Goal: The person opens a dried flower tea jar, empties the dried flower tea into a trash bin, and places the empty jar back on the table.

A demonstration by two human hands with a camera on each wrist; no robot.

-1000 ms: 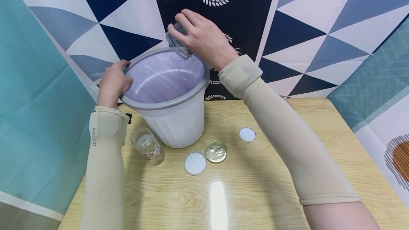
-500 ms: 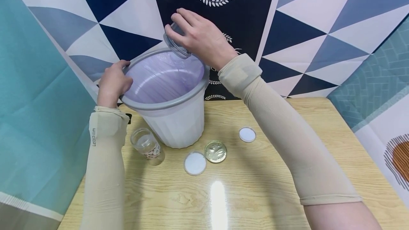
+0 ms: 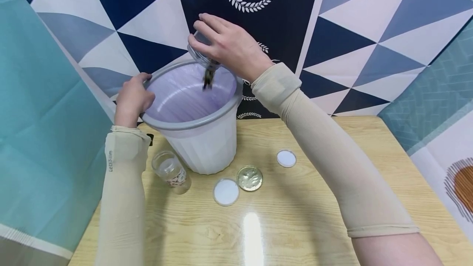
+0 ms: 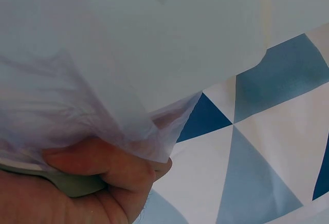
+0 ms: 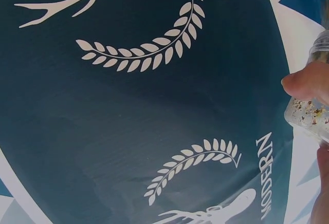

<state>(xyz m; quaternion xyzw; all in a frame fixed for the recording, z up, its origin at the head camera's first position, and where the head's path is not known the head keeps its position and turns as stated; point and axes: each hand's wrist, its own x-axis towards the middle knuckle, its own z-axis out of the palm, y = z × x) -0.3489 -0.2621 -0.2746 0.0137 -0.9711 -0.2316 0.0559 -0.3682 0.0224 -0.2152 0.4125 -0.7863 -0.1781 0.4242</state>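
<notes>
In the head view my right hand grips a clear jar, tipped mouth-down over a white trash bin. A dark, loose clump drops from the jar's mouth into the bin. Small brown and yellow bits cling inside the jar in the right wrist view, where a thumb lies across it. My left hand holds the bin's grey rim at the left. Close up, its fingers pinch the rim together with a thin translucent liner bag.
A second clear jar with a printed label stands left of the bin's base. In front lie a white disc-shaped lid and a gold lid side by side. Farther right is a smaller white lid. Patterned cloth hangs behind the wooden table.
Dark contents now fall from the jar, where none showed falling before. The right hand has shifted slightly left with the jar. The left hand keeps its place on the rim.
</notes>
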